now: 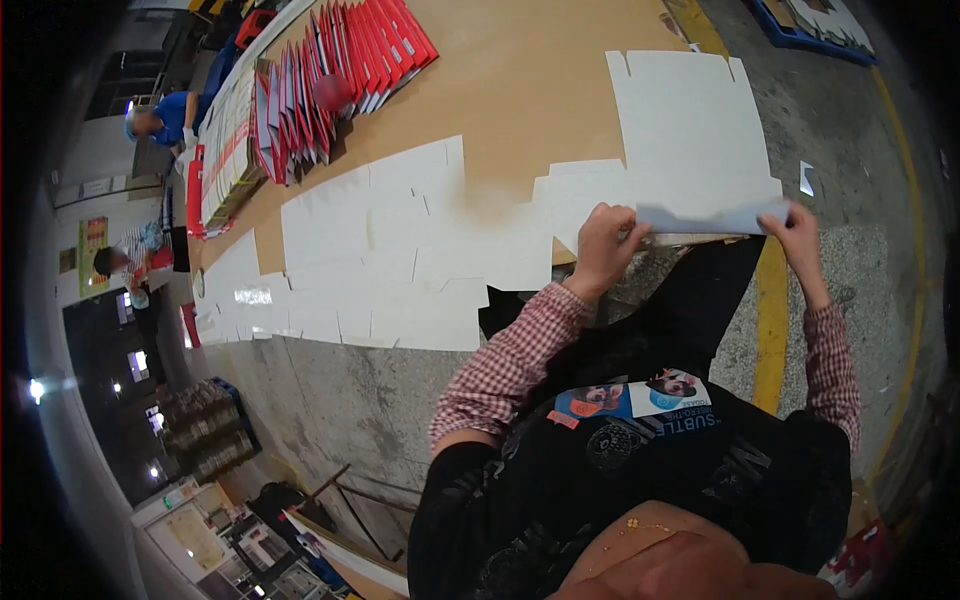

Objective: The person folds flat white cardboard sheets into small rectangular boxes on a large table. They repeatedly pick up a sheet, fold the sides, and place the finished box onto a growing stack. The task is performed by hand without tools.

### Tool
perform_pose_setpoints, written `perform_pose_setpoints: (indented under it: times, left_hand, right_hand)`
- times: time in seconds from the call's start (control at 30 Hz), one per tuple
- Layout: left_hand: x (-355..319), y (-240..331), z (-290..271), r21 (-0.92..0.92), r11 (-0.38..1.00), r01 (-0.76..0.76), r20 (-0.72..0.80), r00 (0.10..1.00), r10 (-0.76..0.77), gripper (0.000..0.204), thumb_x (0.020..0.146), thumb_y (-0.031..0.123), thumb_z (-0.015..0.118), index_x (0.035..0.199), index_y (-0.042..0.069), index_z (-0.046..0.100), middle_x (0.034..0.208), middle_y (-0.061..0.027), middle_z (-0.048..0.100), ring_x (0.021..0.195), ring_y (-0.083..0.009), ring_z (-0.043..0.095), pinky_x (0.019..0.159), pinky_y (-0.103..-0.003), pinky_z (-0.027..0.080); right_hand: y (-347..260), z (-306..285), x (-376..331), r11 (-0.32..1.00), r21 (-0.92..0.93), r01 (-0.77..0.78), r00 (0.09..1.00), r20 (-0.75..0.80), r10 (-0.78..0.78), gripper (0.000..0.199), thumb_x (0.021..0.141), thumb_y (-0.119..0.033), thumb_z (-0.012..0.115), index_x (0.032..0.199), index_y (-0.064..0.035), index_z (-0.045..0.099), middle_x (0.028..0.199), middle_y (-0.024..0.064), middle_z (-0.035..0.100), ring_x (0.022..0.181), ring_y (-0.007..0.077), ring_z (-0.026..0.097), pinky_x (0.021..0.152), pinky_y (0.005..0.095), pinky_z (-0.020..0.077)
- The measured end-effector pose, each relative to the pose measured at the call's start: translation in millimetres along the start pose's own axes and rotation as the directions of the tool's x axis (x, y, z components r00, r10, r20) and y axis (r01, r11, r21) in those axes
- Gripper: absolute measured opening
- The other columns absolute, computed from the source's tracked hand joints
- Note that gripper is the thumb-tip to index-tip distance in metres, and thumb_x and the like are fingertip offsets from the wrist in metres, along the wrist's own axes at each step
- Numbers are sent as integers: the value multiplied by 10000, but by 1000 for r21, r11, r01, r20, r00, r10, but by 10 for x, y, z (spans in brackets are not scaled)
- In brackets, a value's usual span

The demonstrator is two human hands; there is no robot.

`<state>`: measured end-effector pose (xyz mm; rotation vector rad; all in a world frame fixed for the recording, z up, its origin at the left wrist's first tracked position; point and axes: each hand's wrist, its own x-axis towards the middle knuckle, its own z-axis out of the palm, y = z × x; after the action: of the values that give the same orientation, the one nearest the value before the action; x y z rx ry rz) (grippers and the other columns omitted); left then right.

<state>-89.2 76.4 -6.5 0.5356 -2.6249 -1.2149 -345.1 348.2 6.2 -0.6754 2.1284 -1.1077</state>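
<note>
While the person stands at the near edge of a long brown table [540, 80], both hands are at the same piece of white flat carton blank [690, 130], which lies on the table top with its near flap hanging at the table edge. The left hand [606, 243] is closed on the left part of this flap, fingers curled over the top and thumb below, as much as I can see. The right hand [797, 228] pinches the right corner of the flap [715, 218], which is bent up and looks a little grey in the shadow. Both forearms are in sleeves with small red and white checks, and they come up from the lower part of the view. To the left of the held blank, many other white blanks [380, 260] are spread flat over the table, overlapping one another, reaching until the far left end. Further back on the table, a row of red folded cartons [340, 70] stands leaning like fallen books, and beside it there is a stack of white sheets with red edges [225, 150]. At the far left, two other people [160, 120] are near the table; what their hands do, I cannot tell. On the right, the grey concrete floor [850, 270] has a yellow painted line [772, 300].
</note>
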Motion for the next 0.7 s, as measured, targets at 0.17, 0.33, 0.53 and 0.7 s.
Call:
perform_pose_setpoints:
  times: [0.17,0.33,0.53,0.7]
  left_hand:
    - [41,325,175,460,860,-222,-140,938,317,432,784,53,646,1213,105,647,1116,-79,619,946,-254,584,758,-364,478]
    - [-377,39,-244,538,776,-329,-58,904,423,542,732,32,664,1270,97,643,1112,-71,652,925,-264,593,827,-394,470]
    - [-260,-238,-413,134,977,164,-304,945,-118,465,688,111,837,1121,79,673,890,-37,660,760,-226,548,706,-345,462]
    - [-327,-130,-25,659,741,-127,-36,979,201,576,907,323,638,1418,101,494,1528,-155,396,1429,-417,311,1098,-662,247]
  right_hand:
    - [-463,478,227,707,-652,274,885,-117,-451,601,842,-399,729,1384,-185,585,1466,166,468,1403,317,399,1169,498,254]
    - [-598,809,41,502,-628,594,782,306,-542,757,885,-733,441,1463,-250,517,1564,115,382,1485,325,264,1211,585,100]
    - [-594,808,94,424,-687,590,779,345,-524,769,897,-743,380,1480,-255,493,1597,108,338,1485,333,258,1213,589,101]
    - [-557,819,118,423,-696,579,780,322,-537,664,935,-640,456,1469,-249,503,1604,99,329,1481,338,269,1205,599,107]
